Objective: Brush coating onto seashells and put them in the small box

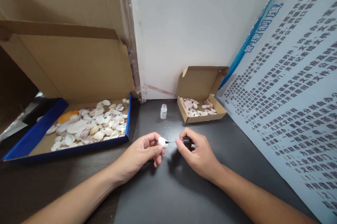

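Between the thumb and fingers of my left hand (147, 150) is a small white seashell (162, 142). My right hand (197, 150) grips a brush by its black cap (187, 142). From the cap a thin stem runs left, and its dark bristle tip (168, 142) meets the shell's right edge. Just beyond both hands, a small clear bottle (163, 112) with a pale label stands upright and uncapped on the dark table.
To the left, a large open blue-edged box (129, 120) holds many shells (89, 122). A smaller open cardboard box (207, 117) with shells stands back right. A white wall (181, 24) rises behind, and a printed poster (286, 87) leans in from the right.
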`<state>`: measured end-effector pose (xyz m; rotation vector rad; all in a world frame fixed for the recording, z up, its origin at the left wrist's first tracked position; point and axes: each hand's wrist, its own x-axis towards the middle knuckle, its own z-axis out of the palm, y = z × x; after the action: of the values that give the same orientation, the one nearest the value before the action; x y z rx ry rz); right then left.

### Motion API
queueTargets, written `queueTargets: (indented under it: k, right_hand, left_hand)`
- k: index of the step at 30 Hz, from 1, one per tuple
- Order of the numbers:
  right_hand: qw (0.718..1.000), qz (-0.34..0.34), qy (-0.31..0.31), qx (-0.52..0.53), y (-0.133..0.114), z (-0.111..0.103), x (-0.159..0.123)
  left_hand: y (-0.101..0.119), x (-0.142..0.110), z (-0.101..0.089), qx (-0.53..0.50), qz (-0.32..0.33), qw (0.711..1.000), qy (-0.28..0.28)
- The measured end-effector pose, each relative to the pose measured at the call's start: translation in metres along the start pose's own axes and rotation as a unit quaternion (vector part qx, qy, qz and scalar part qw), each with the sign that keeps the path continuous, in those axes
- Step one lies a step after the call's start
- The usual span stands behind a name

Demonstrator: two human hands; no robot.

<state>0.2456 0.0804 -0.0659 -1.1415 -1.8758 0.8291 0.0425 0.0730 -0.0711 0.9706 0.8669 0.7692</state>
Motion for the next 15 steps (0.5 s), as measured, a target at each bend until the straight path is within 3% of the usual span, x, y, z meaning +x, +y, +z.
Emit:
queueTargets:
  k: [15]
  right_hand:
    - [1.0, -0.012, -0.008, -0.013, 0.0008, 0.0002, 0.0005]
  left_hand:
    - [0.0065, -0.0036, 0.0043, -0.012, -0.013, 0.999, 0.034]
